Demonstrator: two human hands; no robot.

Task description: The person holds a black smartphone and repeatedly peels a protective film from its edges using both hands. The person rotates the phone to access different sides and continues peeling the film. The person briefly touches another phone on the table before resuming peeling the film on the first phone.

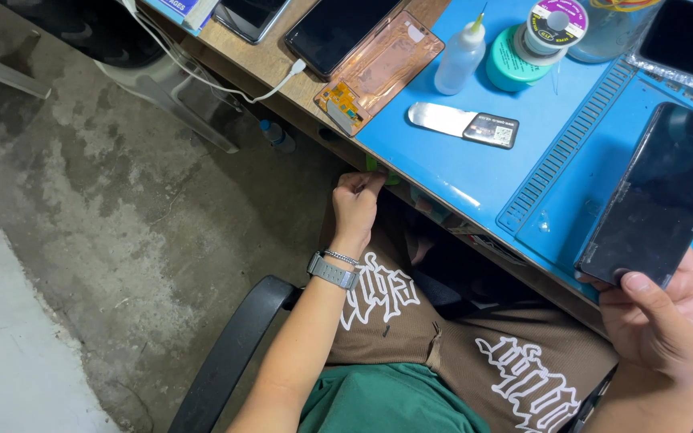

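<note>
Seen from above, a seated person works at a desk (475,172) covered by a blue mat. The right hand (663,321) is closed around the lower end of a dark smartphone (659,196), thumb pressed on its bottom corner, holding it slanted over the mat near the desk's front edge. The left hand (356,204), with a metal watch (332,271) on the wrist, reaches under the front edge of the desk, its fingertips pinched on a small green object (380,170) that is mostly hidden; what it is cannot be told. Further back on the mat lie a flat metal prying tool (463,123), a small clear squeeze bottle (459,56), a round green tin (515,60) with a spool of wire (555,20) touching it, and a copper-coloured phone back panel (378,70) beside another dark phone (338,28) plugged into a white cable (226,80). The floor (82,200) below is bare concrete. The phone looks at risk: it is gripped by one end only, so a loose thumb could let it tip and drop onto the mat or slide off the edge to the floor. With the left hand working out of sight, the green object could also slip free and fall.
</note>
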